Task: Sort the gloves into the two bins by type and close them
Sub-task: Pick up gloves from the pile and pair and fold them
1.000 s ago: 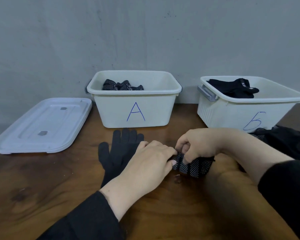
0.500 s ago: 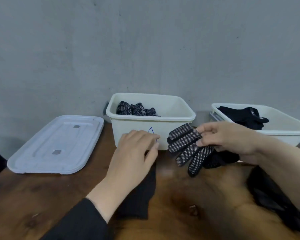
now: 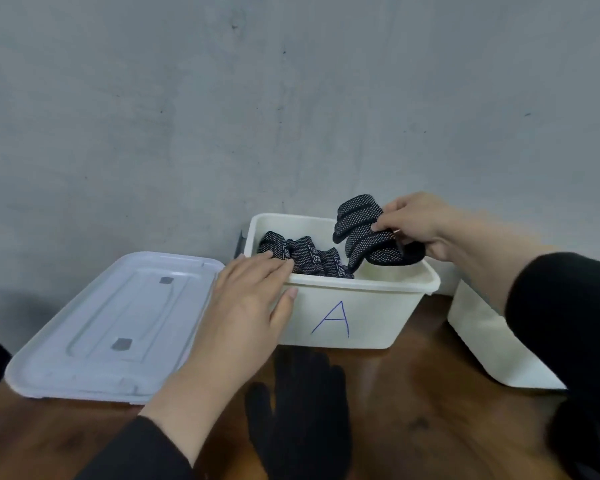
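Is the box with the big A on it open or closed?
Open. Bin A has no lid on, so the dotted gloves inside show. A white lid lies flat on the table beside it.

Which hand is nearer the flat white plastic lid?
Left. The left hand rests on bin A's rim beside the flat white plastic lid; the right hand holds a dotted glove over the bin.
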{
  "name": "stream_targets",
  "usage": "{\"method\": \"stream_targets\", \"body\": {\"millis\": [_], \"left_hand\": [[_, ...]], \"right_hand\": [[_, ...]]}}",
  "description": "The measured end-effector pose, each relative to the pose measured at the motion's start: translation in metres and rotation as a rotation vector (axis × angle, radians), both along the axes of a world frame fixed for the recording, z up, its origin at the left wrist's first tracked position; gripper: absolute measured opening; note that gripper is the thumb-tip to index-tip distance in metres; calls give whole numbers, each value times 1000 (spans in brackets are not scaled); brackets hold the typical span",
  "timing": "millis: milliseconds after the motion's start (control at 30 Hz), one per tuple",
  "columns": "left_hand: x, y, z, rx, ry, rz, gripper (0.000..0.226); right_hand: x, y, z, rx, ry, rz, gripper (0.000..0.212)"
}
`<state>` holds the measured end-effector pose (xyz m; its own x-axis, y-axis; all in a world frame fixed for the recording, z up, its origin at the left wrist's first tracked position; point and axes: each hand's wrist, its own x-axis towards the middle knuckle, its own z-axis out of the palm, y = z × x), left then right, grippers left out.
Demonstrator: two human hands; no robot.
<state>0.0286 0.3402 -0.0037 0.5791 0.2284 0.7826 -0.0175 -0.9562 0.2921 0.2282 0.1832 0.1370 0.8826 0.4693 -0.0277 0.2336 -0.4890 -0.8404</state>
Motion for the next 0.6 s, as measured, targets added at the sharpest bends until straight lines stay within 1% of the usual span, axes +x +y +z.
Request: {"method": "stream_targets", "body": {"millis": [67, 167, 267, 333, 433, 533, 600], "left_hand": [[1, 0, -1, -4, 1, -2, 40], [2, -1, -2, -3, 10, -6, 39], [2, 1, -1, -15, 11, -3, 40], [2, -1, -1, -23, 5, -9, 41], [2, -2, -1, -29, 7, -8, 42], [2, -3, -2, -26, 10, -6, 42], [2, -3, -2, -29, 16, -5, 42]], "right_hand": [[12, 20, -13, -63, -26, -16, 19], [23, 43, -32, -158, -2, -4, 10], [31, 56, -50, -229, 76, -26, 25], [32, 61, -58, -273, 113, -36, 26], [35, 63, -62, -349, 71, -44, 34], [33, 63, -61, -365, 34, -24, 30], [32, 61, -57, -395, 9, 1, 31]]}}
